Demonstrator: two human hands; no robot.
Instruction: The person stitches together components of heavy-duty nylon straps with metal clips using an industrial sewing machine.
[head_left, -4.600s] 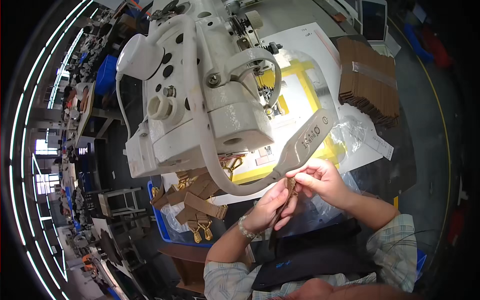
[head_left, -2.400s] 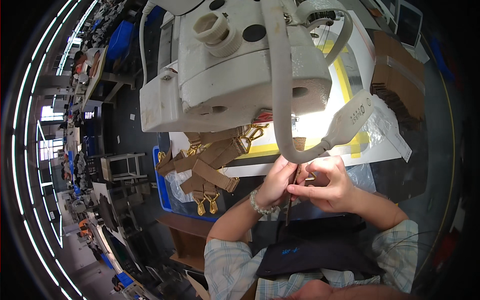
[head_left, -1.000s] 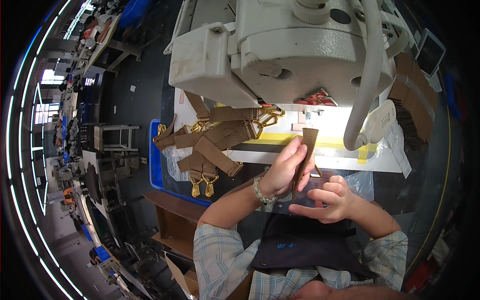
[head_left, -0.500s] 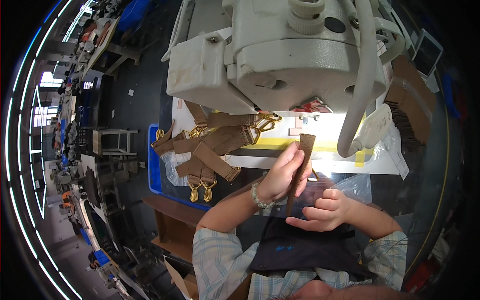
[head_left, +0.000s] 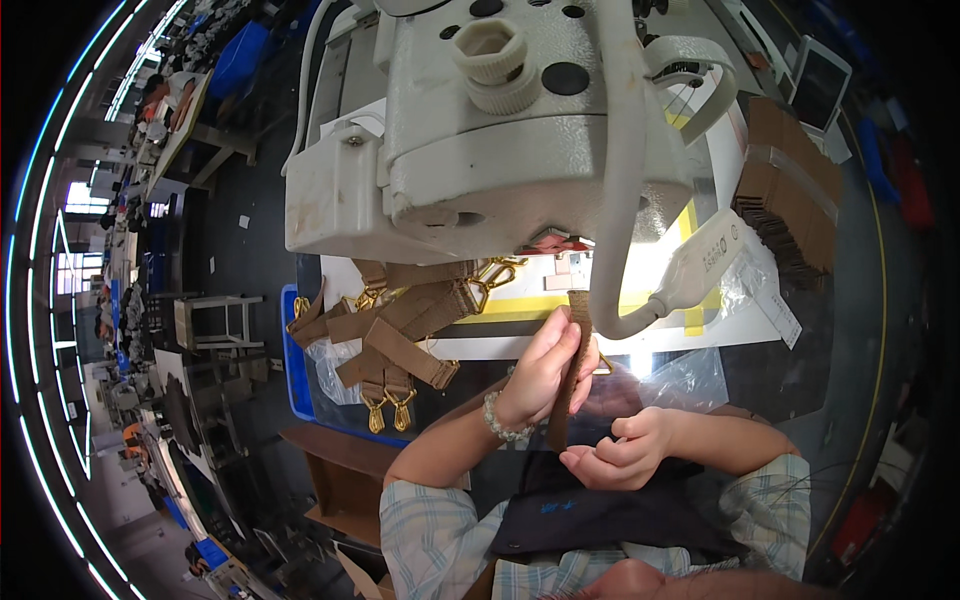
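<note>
My left hand (head_left: 550,370), with a beaded bracelet at the wrist, grips a brown webbing strap (head_left: 566,405) that stands edge-on and slants down toward me. A bit of gold metal (head_left: 604,366) shows beside its fingers; whether it belongs to this strap is hidden. My right hand (head_left: 625,450) is closed, fingers curled, close to the strap's lower end. I cannot tell if it touches the strap or pinches anything. Left of my hands lies a pile of brown straps (head_left: 425,310) with gold snap hooks (head_left: 388,410).
A pale sewing machine (head_left: 500,170) fills the space ahead, with a lamp (head_left: 695,262) on a thick bent neck at its right. Cut brown pieces (head_left: 785,195) are stacked at the right. A blue tray (head_left: 297,375) sits under the pile, near an open cardboard box (head_left: 345,465). Clear plastic (head_left: 690,380) lies beyond my right hand.
The whole view has shifted, so the machine and the pile appear farther left and lower. My left hand still grips the strap; my right fingers, previously more outstretched, are now more curled.
</note>
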